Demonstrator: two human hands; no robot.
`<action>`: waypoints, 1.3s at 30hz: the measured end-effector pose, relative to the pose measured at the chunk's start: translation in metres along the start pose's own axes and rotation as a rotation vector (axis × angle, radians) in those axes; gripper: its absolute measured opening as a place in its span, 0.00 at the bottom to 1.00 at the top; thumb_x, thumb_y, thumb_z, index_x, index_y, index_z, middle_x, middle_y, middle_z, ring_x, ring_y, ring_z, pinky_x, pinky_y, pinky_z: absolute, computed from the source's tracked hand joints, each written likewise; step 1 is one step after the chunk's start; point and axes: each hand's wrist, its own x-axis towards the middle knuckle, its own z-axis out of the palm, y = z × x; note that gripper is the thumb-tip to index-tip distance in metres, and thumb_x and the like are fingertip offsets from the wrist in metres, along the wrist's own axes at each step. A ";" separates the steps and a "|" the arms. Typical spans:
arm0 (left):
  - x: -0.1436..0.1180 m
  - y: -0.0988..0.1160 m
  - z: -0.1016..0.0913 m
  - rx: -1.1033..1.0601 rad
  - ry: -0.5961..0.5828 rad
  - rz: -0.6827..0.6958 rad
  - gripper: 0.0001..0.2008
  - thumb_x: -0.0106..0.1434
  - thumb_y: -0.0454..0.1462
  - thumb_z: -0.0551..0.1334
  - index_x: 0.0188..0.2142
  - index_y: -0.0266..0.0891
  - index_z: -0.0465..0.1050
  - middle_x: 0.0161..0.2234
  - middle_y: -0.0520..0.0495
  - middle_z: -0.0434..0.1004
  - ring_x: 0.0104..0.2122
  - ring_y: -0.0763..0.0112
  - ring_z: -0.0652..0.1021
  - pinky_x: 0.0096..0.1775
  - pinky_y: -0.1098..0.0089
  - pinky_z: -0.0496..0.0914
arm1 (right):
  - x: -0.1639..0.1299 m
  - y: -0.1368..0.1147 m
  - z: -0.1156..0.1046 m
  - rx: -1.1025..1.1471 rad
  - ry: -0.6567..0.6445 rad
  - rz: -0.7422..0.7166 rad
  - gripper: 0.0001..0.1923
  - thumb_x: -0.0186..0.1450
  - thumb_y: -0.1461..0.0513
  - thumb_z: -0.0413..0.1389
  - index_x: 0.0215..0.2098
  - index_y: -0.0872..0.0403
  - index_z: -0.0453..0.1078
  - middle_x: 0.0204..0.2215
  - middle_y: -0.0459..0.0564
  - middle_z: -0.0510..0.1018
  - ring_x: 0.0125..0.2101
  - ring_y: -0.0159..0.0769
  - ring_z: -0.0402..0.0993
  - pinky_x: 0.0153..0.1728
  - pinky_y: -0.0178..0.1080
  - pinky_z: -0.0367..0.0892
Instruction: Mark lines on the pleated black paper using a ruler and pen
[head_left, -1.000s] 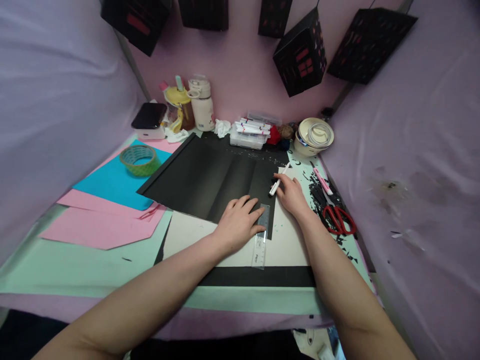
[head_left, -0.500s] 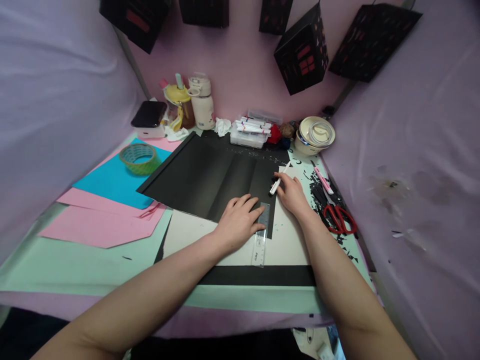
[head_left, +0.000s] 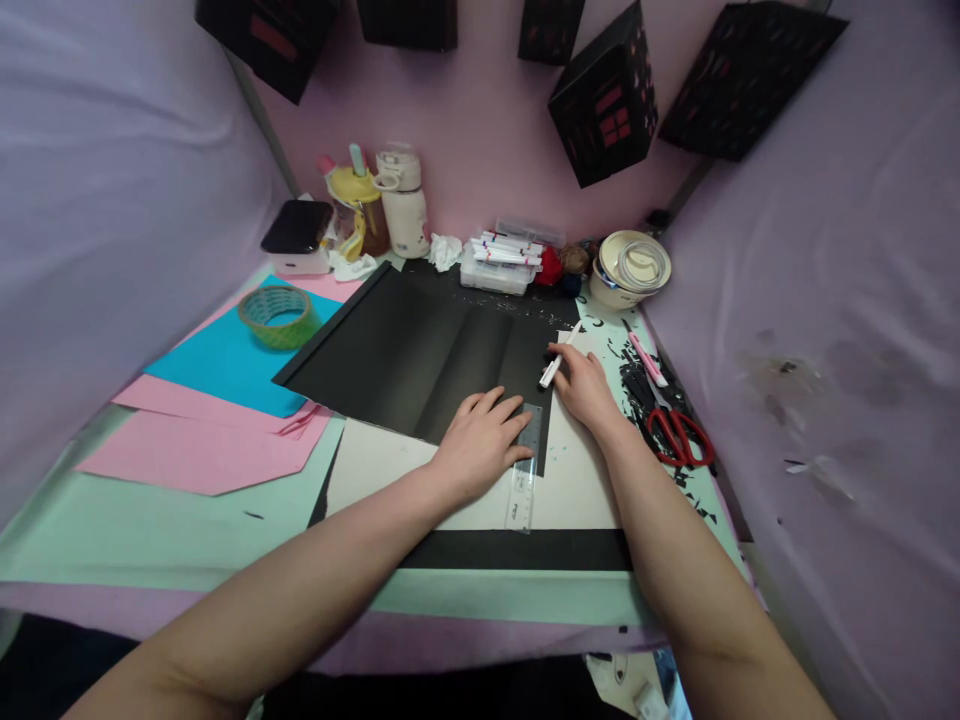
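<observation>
Near frame center, left hand [head_left: 480, 442] spread flat on black paper [head_left: 375, 350] and ruler [head_left: 520, 505]; right of center, right hand [head_left: 585, 388] grips white pen [head_left: 550, 372].

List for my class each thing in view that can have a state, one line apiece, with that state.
Left hand: open, palm down
Right hand: curled, gripping
White tool: held, slanted
Ruler: flat, touched by left hand
Black sheet: spread out, creased
Tape roll: lying flat
Scissors: lying down, blades unclear
White bottle: upright, lidded
Windowed black box: hanging, tilted
</observation>
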 end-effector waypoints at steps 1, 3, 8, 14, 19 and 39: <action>0.001 0.001 0.000 -0.002 -0.003 0.005 0.23 0.66 0.48 0.58 0.57 0.43 0.67 0.61 0.45 0.65 0.63 0.53 0.60 0.59 0.55 0.55 | 0.000 0.000 0.000 0.000 0.000 0.000 0.19 0.62 0.64 0.49 0.51 0.50 0.65 0.51 0.53 0.75 0.53 0.48 0.70 0.59 0.59 0.49; 0.002 0.004 0.002 -0.005 -0.003 0.021 0.23 0.66 0.48 0.58 0.57 0.43 0.67 0.61 0.45 0.65 0.63 0.53 0.60 0.60 0.55 0.55 | 0.000 0.000 0.000 0.002 -0.002 -0.002 0.19 0.62 0.63 0.49 0.51 0.50 0.65 0.51 0.54 0.76 0.52 0.47 0.70 0.59 0.59 0.49; 0.003 0.006 0.004 -0.012 -0.001 0.042 0.23 0.66 0.48 0.58 0.57 0.42 0.67 0.61 0.45 0.65 0.63 0.54 0.59 0.61 0.55 0.53 | 0.001 0.001 0.000 -0.006 -0.001 0.000 0.19 0.62 0.64 0.49 0.52 0.49 0.65 0.51 0.54 0.76 0.52 0.47 0.70 0.59 0.59 0.49; 0.003 0.006 0.003 -0.020 -0.001 0.036 0.23 0.66 0.48 0.58 0.58 0.43 0.67 0.61 0.45 0.65 0.63 0.55 0.60 0.61 0.55 0.53 | 0.001 0.001 0.000 -0.002 0.003 0.002 0.20 0.62 0.64 0.49 0.52 0.49 0.65 0.51 0.53 0.76 0.53 0.48 0.70 0.59 0.60 0.48; 0.004 0.006 0.002 -0.028 -0.009 0.027 0.23 0.66 0.48 0.58 0.57 0.43 0.67 0.60 0.45 0.65 0.63 0.54 0.60 0.61 0.55 0.54 | 0.001 0.000 0.000 -0.004 -0.006 0.011 0.20 0.62 0.64 0.49 0.52 0.49 0.65 0.51 0.53 0.76 0.52 0.48 0.70 0.59 0.60 0.49; 0.005 0.007 0.001 -0.036 -0.011 0.018 0.23 0.65 0.48 0.59 0.57 0.42 0.68 0.60 0.46 0.66 0.62 0.54 0.60 0.60 0.55 0.56 | 0.001 -0.001 0.000 -0.004 0.010 -0.003 0.18 0.63 0.64 0.49 0.52 0.50 0.65 0.51 0.53 0.76 0.52 0.47 0.70 0.59 0.59 0.51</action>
